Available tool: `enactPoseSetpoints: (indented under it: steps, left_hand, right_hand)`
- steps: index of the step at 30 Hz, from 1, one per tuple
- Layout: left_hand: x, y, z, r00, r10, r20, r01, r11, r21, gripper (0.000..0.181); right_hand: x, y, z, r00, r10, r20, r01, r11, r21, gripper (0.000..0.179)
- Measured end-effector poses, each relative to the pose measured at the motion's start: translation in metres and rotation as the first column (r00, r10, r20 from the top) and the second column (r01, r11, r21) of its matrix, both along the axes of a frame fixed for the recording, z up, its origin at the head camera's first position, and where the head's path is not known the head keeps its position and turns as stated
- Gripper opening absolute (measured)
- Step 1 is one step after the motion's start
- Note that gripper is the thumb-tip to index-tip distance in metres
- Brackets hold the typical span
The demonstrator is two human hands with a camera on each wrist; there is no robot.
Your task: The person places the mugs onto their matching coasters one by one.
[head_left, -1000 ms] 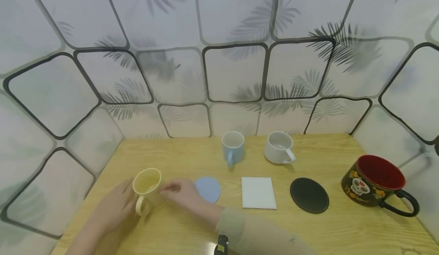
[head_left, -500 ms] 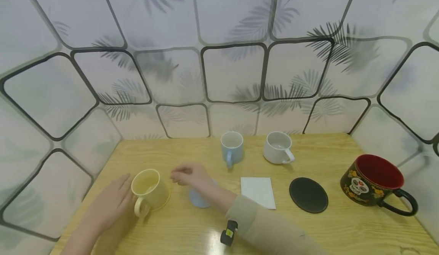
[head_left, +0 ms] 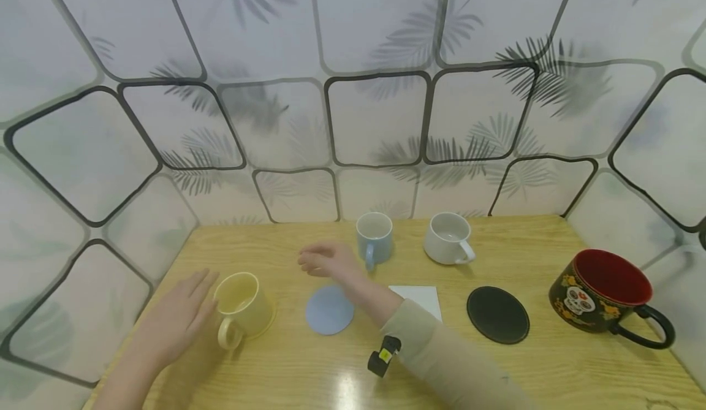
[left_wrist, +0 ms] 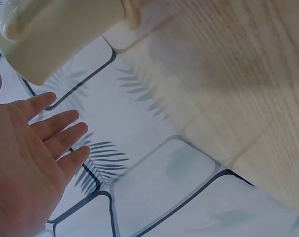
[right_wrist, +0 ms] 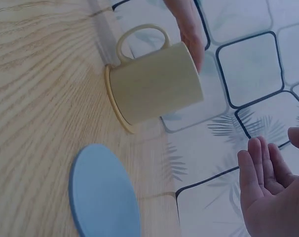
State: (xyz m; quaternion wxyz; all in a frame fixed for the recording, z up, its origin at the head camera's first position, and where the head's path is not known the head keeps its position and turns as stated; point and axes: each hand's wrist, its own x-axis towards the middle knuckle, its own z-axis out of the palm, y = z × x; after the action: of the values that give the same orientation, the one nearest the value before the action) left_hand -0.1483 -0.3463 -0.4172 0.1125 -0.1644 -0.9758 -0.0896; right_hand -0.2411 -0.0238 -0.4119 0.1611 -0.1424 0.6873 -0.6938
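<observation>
A yellow mug (head_left: 245, 306) stands upright on a round yellow coaster (right_wrist: 119, 111), its handle toward the front. Just left of it, my left hand (head_left: 179, 318) has its fingers extended and holds nothing; the left wrist view shows the palm and spread fingers of that hand (left_wrist: 36, 158) beside the mug (left_wrist: 60, 34). My right hand (head_left: 331, 263) is raised over the table, beyond a round light-blue coaster (head_left: 330, 311), with relaxed fingers and nothing in them. In the right wrist view, the blue coaster (right_wrist: 105, 192) lies flat on the wood.
At the back stand a light-blue mug (head_left: 375, 238) and a white mug (head_left: 448, 238). A white square coaster (head_left: 425, 299), partly hidden by the right sleeve, and a black round coaster (head_left: 497, 314) lie in front. A black skull-patterned mug (head_left: 601, 290) is at the right.
My right hand has let go near the yellow mug's base and moved right and back over the table. My left hand has drawn slightly left, away from the mug.
</observation>
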Motion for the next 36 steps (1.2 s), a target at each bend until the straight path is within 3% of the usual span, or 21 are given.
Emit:
enactPoseSetpoints:
  steps: [12, 20, 28, 36]
  left_hand:
    - [0.001, 0.024, 0.018, 0.998, -0.047, -0.028, 0.046, 0.999, -0.026, 0.058]
    - [0.0, 0.038, 0.022, 0.99, -0.1, -0.102, 0.095, 0.994, -0.047, 0.062]
    - [0.002, 0.053, 0.028, 0.991, -0.116, -0.073, 0.109, 0.99, -0.088, 0.063]
    - [0.003, 0.067, 0.025, 0.984, -0.153, -0.094, 0.144, 0.985, -0.092, 0.06]
  right_hand:
    - [-0.015, 0.025, 0.006, 0.998, -0.06, 0.037, 0.061, 0.998, -0.008, 0.038]
    - [-0.02, 0.04, 0.007, 0.996, -0.092, 0.023, 0.092, 0.996, 0.003, 0.039]
    - [-0.027, 0.056, 0.008, 0.991, -0.132, 0.023, 0.131, 0.991, 0.011, 0.038]
    - [-0.034, 0.074, 0.007, 0.989, -0.143, 0.044, 0.144, 0.99, -0.013, 0.042]
